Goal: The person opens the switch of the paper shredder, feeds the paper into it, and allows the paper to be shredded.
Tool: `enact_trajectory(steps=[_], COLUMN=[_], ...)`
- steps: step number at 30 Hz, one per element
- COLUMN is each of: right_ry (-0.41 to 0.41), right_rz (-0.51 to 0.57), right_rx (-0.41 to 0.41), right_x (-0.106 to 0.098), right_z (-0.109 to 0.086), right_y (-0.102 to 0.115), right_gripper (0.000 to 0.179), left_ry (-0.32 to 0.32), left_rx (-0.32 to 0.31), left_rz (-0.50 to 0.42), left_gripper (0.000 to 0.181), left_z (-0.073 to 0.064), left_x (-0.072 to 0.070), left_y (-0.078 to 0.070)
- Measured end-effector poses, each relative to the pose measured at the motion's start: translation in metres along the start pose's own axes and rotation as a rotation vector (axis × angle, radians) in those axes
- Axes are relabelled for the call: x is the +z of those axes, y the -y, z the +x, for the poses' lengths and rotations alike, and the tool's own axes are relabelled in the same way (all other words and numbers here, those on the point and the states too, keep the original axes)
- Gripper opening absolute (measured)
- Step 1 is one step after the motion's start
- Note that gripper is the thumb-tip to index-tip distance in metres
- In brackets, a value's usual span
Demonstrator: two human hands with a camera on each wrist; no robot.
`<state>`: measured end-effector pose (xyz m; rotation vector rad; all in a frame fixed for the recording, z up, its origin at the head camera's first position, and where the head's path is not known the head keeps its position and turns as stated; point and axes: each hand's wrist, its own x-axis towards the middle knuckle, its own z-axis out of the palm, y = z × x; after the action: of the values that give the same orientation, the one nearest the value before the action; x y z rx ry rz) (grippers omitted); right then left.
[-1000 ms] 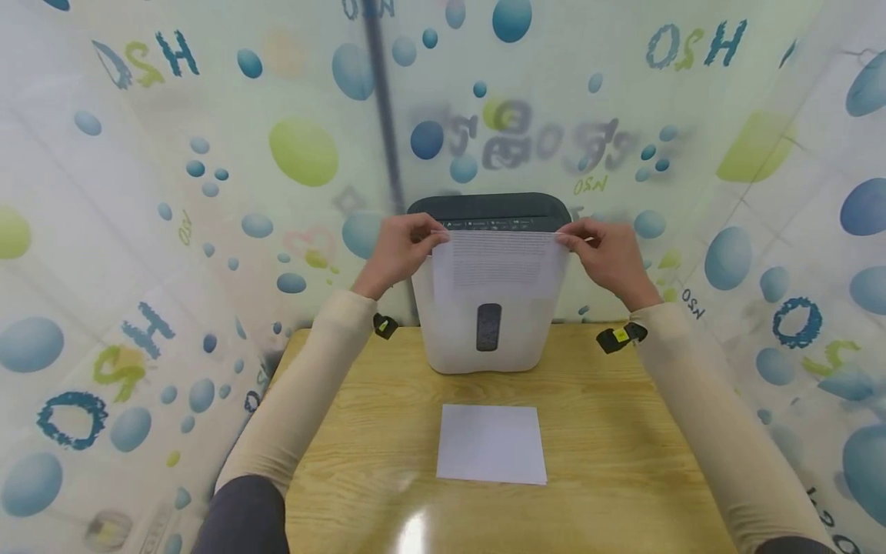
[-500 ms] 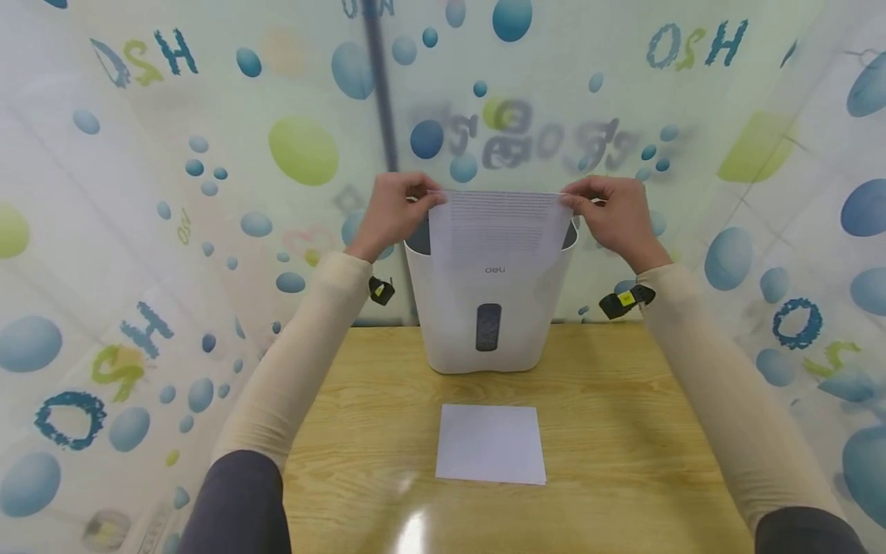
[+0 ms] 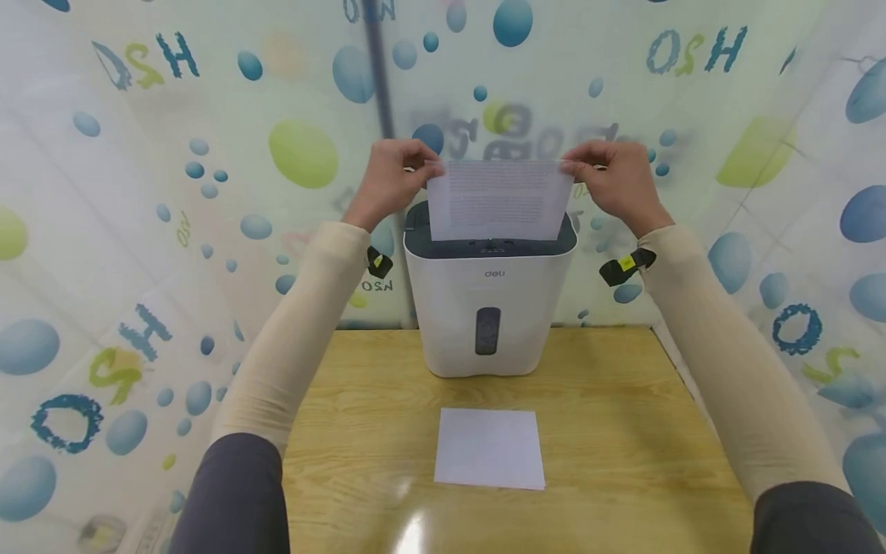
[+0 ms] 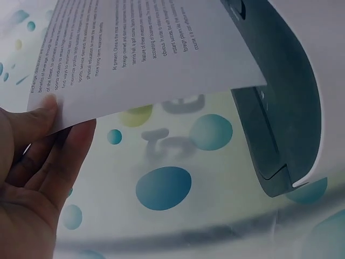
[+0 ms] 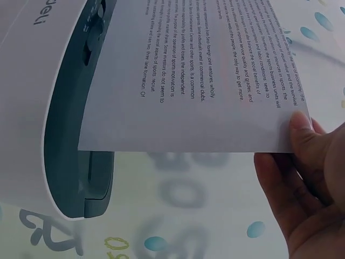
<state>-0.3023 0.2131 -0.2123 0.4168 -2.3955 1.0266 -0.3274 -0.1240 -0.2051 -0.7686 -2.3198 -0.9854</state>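
Note:
A printed sheet of paper (image 3: 501, 200) hangs upright between both hands, its lower edge close over the dark top of a white paper shredder (image 3: 450, 315). My left hand (image 3: 398, 181) pinches the sheet's upper left corner between thumb and fingers. At the upper right corner, my right hand (image 3: 612, 181) pinches it the same way. In the left wrist view, the left thumb lies on the printed face of the paper (image 4: 145, 59). The right wrist view has the sheet's bottom edge overlapping the shredder's dark top (image 5: 64, 145).
On the wooden table (image 3: 602, 415), a small stack of white paper (image 3: 489, 448) lies in front of the shredder. A curtain (image 3: 304, 92) with blue and green spots surrounds the table at the back and sides.
Both hands have risen together with the sheet. The paper, earlier in front of the shredder's white front, now stands above its top, and the brand lettering on the front shows uncovered.

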Motion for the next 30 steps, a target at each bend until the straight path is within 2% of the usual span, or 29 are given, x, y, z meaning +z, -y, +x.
enact_trajectory(steps=[4, 9, 15, 24, 30], right_ry=[0.004, 0.008, 0.011, 0.034, 0.04], right_rz=[-0.027, -0.013, 0.001, 0.014, 0.003], right_rx=[-0.002, -0.005, 0.04, 0.098, 0.121], right_x=[0.001, 0.006, 0.014, 0.026, 0.03], right_z=[0.01, 0.021, 0.035, 0.05, 0.054], right_y=[0.003, 0.001, -0.005, -0.017, -0.024], right_gripper=[0.027, 0.027, 0.027, 0.028, 0.028], left_ry=[-0.009, -0.02, -0.014, -0.005, 0.013], left_rx=[-0.007, -0.027, -0.101, -0.145, -0.169], left_rz=[0.012, 0.026, 0.036, 0.05, 0.069], left_gripper=[0.014, 0.015, 0.016, 0.016, 0.016], left_z=[0.007, 0.016, 0.028, 0.038, 0.043], left_x=[-0.003, -0.003, 0.003, 0.015, 0.02], left_y=[0.003, 0.009, 0.019, 0.034, 0.038])
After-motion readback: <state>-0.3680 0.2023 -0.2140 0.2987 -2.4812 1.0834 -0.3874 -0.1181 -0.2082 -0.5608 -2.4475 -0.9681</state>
